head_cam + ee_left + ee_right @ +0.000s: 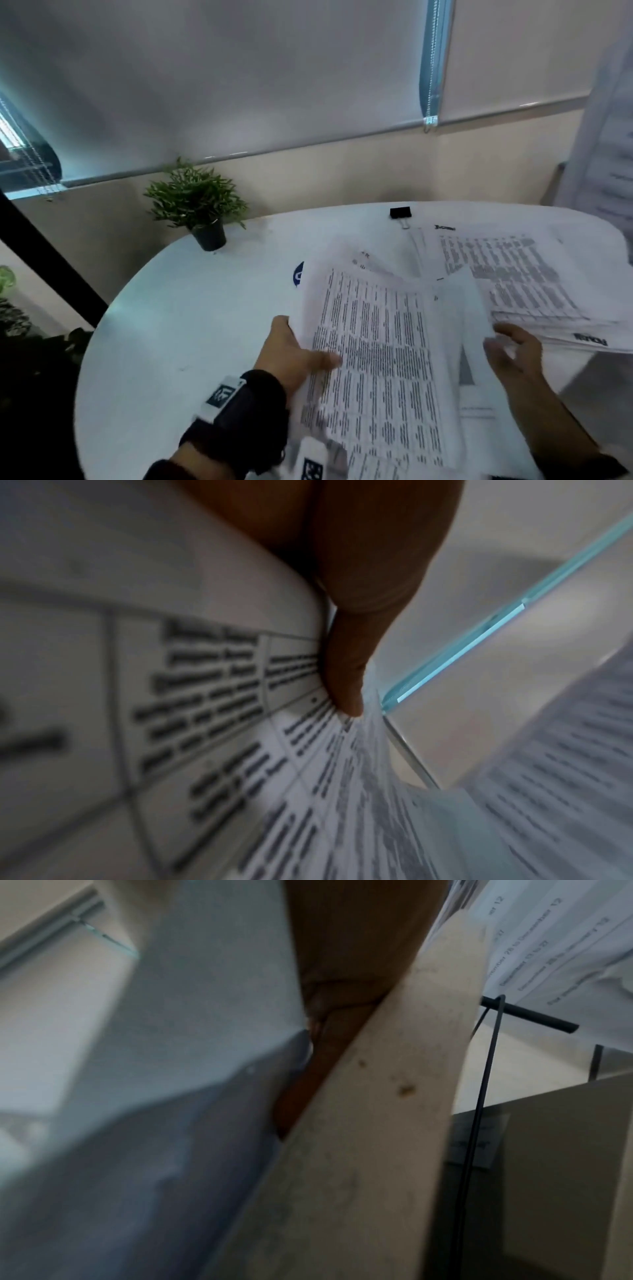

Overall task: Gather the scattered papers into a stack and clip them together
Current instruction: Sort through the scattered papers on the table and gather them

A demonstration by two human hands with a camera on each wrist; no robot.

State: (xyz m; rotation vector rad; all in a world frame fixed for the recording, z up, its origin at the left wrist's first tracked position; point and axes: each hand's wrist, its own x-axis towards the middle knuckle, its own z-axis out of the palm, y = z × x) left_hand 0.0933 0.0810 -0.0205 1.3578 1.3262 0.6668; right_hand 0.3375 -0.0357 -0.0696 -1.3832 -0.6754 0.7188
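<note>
My left hand grips left edge of printed sheets, thumb on top, fingers hidden beneath. My right hand at sheets' right edge, fingers loosely spread, touching paper; firm grasp unclear through blur. Sheets lifted, fanned, dense text, above near part of white round table. More papers lie spread at right, reaching table edge. Black binder clip at far rim. Bare tabletop at left; potted plant far left.

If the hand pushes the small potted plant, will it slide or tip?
The small green plant in its black pot probably tips rather easily: its bushy foliage spreads wider than the narrow pot. It likely weighs little, and may slide on the smooth white table.
</note>
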